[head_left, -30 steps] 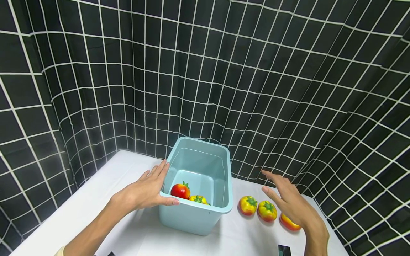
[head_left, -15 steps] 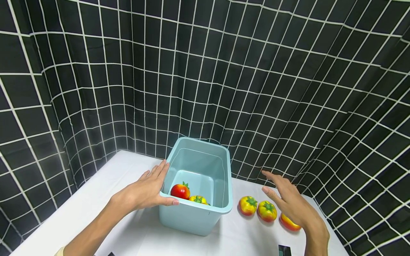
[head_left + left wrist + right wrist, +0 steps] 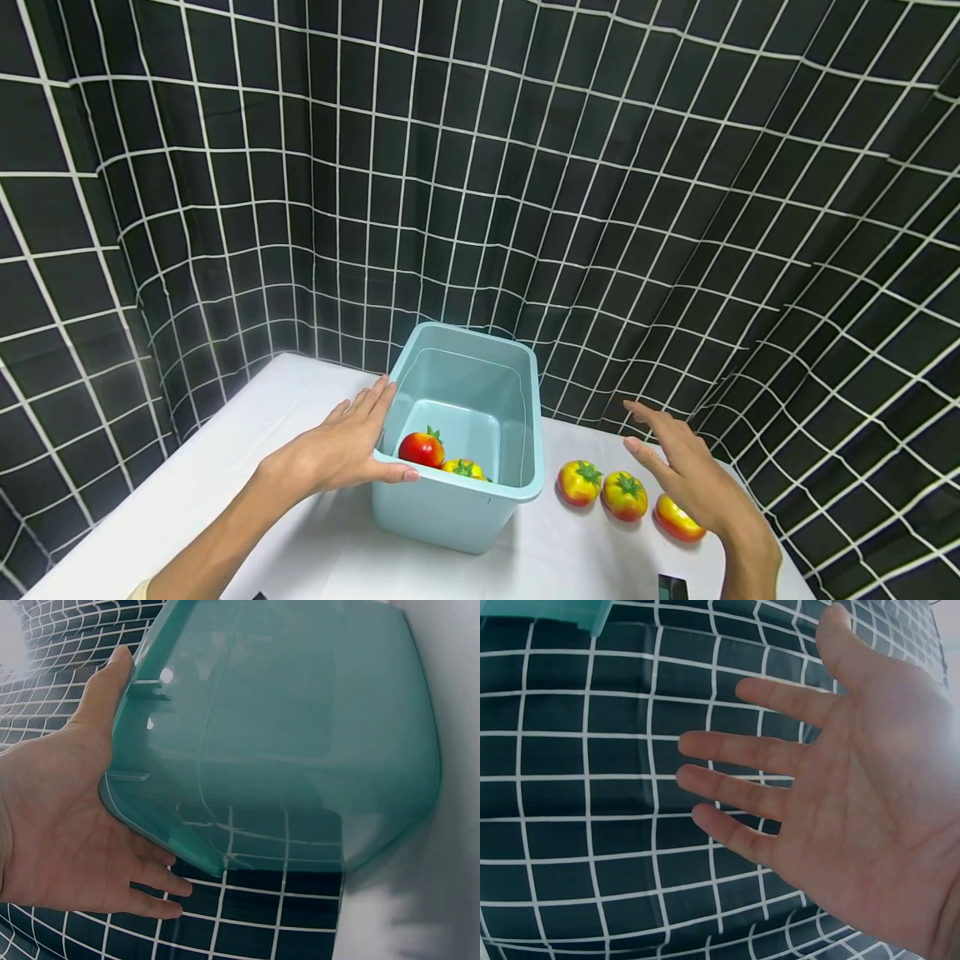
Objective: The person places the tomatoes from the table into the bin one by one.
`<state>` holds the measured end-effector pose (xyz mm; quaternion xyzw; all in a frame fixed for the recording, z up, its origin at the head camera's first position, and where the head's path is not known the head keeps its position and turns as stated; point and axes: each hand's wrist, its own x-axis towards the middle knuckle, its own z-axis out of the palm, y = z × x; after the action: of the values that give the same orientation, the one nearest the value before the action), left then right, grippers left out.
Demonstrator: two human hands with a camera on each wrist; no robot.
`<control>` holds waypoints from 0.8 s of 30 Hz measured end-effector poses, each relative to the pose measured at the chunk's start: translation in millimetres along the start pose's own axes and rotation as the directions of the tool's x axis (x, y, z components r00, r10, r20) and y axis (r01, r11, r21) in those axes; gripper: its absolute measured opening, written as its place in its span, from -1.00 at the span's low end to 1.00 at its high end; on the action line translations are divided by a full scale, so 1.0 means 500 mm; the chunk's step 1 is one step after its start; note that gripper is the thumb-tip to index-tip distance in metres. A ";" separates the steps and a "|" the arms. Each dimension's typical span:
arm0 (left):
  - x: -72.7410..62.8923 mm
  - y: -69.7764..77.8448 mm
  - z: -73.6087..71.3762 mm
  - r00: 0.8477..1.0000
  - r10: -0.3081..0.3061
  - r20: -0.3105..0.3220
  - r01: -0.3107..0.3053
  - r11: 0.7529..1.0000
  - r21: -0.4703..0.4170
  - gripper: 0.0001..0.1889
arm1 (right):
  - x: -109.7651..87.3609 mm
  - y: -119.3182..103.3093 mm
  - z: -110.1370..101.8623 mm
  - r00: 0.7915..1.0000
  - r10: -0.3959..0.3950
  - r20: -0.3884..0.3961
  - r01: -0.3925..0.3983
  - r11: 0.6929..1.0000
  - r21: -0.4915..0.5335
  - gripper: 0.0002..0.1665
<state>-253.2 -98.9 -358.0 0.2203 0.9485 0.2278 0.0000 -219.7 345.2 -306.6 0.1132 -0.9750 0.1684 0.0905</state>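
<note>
A light blue plastic bin (image 3: 487, 498) stands on the white table. My left hand (image 3: 333, 457) rests on its near left corner, fingers straight along the left rim and thumb along the front rim. In the left wrist view the same hand (image 3: 71, 817) lies flat against the bin's edge (image 3: 300, 697). Inside the bin are a red tomato-like fruit (image 3: 422, 449) and a yellow one (image 3: 462, 467), partly hidden by the front wall. My right hand (image 3: 693, 479) hovers above the table, fingers extended and holding nothing; its palm (image 3: 862, 780) shows in the right wrist view.
Right of the bin, a row of red-yellow fruits with green tops lies on the table: one nearest the bin (image 3: 579, 482), a middle one (image 3: 625, 495) and one below the right hand (image 3: 677, 520). A small dark device (image 3: 672, 587) sits at the front edge. Black grid cloth (image 3: 480, 167) surrounds the table.
My right hand has shifted slightly to the right, so more of the rightmost fruit shows. The left hand, the bin and the fruits stay in place.
</note>
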 end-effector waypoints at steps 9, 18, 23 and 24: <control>0.001 0.000 0.000 1.000 0.000 0.000 0.000 1.000 -0.005 0.38 | -0.002 0.025 -0.004 1.000 0.027 -0.009 -0.028 1.000 -0.014 -0.20; 0.000 -0.001 0.001 1.000 -0.003 0.004 0.004 1.000 -0.013 0.38 | 0.012 0.074 -0.002 0.993 0.116 0.029 -0.114 0.992 -0.053 -0.10; -0.001 -0.001 0.001 1.000 0.000 -0.003 0.000 1.000 -0.007 0.38 | 0.020 0.114 0.008 0.984 0.172 0.054 -0.167 0.982 -0.090 -0.05; -0.001 -0.001 0.001 1.000 0.000 -0.003 0.000 1.000 -0.007 0.38 | 0.022 0.122 0.010 0.979 0.193 0.066 -0.187 0.978 -0.090 -0.03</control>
<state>-252.8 -99.5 -358.6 0.2200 0.9476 0.2315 -0.0007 -246.2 397.5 -327.7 0.0218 -0.9902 0.1309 0.0424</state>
